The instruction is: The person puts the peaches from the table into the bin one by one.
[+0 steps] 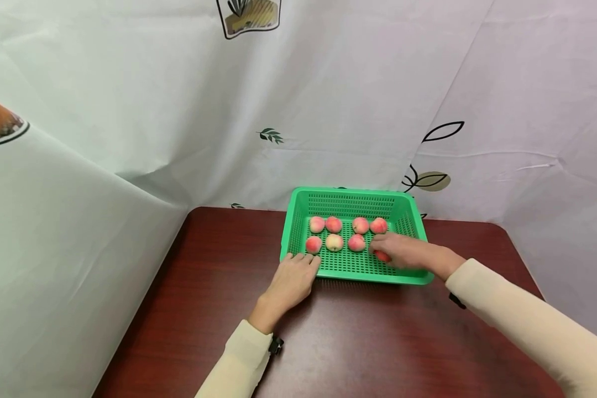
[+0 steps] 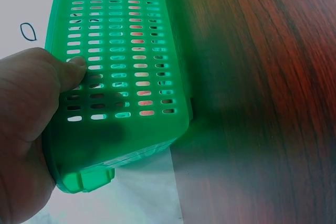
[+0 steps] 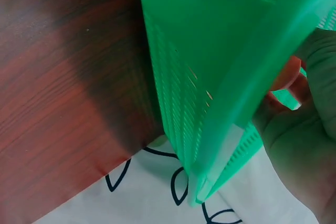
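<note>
A green plastic basket (image 1: 348,275) with slotted walls stands on the table, holding several red and yellow peaches in two rows. My left hand (image 1: 292,281) grips its near left rim, fingers over the edge. In the left wrist view the thumb (image 2: 73,72) presses the outside of the slotted wall. Reaching over the right side, my right hand (image 1: 403,251) holds a red peach (image 1: 382,256) low in the near right corner. The right wrist view shows part of that peach (image 3: 287,74) behind the rim, most of it hidden by the hand. Nearest to it lie two other peaches (image 1: 356,242).
The dark red-brown wooden table (image 1: 214,265) extends to the left, right and front of the basket. A pale cloth (image 1: 338,110) printed with leaves hangs right behind the basket and along both sides of the table.
</note>
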`<state>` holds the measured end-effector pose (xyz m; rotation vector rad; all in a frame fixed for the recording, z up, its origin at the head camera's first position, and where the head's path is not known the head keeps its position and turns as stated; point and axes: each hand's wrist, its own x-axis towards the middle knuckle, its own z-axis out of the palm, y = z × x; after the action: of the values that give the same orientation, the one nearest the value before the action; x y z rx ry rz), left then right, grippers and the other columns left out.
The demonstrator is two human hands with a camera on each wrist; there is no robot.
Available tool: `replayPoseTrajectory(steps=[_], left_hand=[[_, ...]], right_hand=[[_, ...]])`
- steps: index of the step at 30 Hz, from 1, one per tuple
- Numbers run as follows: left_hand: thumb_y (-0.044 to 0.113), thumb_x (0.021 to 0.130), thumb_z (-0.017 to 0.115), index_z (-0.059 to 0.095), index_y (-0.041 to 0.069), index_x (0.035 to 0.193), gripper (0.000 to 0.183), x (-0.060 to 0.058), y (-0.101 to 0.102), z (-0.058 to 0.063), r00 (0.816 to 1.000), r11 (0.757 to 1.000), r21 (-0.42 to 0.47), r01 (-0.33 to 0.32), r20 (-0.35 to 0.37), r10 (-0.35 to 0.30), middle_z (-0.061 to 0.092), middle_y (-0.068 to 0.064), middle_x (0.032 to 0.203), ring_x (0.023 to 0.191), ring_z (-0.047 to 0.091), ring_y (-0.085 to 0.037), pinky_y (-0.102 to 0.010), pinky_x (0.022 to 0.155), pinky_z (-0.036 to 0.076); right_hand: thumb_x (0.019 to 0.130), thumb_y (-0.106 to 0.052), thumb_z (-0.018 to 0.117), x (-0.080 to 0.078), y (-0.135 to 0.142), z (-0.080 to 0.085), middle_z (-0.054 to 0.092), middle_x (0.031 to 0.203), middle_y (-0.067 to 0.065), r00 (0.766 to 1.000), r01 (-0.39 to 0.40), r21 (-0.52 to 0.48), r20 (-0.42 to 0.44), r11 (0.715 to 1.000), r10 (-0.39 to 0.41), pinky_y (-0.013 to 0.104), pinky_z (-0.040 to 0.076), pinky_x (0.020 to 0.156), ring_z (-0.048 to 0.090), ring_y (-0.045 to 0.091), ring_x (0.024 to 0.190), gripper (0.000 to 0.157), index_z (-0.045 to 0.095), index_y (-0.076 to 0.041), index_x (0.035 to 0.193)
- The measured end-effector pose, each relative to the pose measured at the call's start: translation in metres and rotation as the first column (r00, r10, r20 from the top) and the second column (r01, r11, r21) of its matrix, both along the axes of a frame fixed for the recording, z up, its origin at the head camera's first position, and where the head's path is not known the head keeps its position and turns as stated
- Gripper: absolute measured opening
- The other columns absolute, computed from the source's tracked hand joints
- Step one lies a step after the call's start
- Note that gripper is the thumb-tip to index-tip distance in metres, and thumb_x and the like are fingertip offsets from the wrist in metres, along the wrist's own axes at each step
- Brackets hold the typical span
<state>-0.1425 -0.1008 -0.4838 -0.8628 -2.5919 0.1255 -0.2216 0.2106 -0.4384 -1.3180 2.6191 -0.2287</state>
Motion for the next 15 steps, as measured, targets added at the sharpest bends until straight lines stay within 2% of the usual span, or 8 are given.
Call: replayPoseTrajectory(steps=[5,11,15], left_hand=[[0.007,0.092,0.067,0.056,0.018,0.086,0.017,0.000,0.001,0.000,1.000,1.000,0.000,-0.001,0.004,0.001,0.053,0.005,0.072,0.062,0.046,-0.015,-0.026,0.062,0.011],[0.008,0.093,0.066,0.056,0.018,0.086,0.016,0.000,0.001,-0.001,1.000,1.000,-0.004,-0.005,0.004,0.005,0.053,0.005,0.072,0.062,0.046,-0.014,-0.026,0.062,0.011],[0.007,0.092,0.066,0.056,0.018,0.085,0.017,0.000,0.000,0.000,1.000,1.000,0.004,-0.002,-0.004,0.002,0.052,0.005,0.071,0.061,0.045,-0.014,-0.026,0.062,0.011]], right_hand=[[0.082,0.008,0.075,0.002,-0.005,-0.004,0.065,0.100,-0.004,0.998,0.002,0.061,0.065,0.998,-0.005,0.036,0.054,0.085,0.057,0.014,0.095,0.035,0.070,-0.013,0.109],[0.080,0.010,0.073,0.003,-0.010,-0.007,0.056,0.086,-0.010,0.996,-0.058,0.094,0.070,0.994,0.052,0.030,0.049,0.076,0.051,0.010,0.086,0.030,0.067,-0.016,0.095],[0.084,0.011,0.069,0.001,-0.012,-0.011,0.055,0.085,-0.009,0.993,-0.082,0.118,0.094,0.990,0.071,0.026,0.045,0.072,0.049,0.009,0.082,0.028,0.064,-0.016,0.090]])
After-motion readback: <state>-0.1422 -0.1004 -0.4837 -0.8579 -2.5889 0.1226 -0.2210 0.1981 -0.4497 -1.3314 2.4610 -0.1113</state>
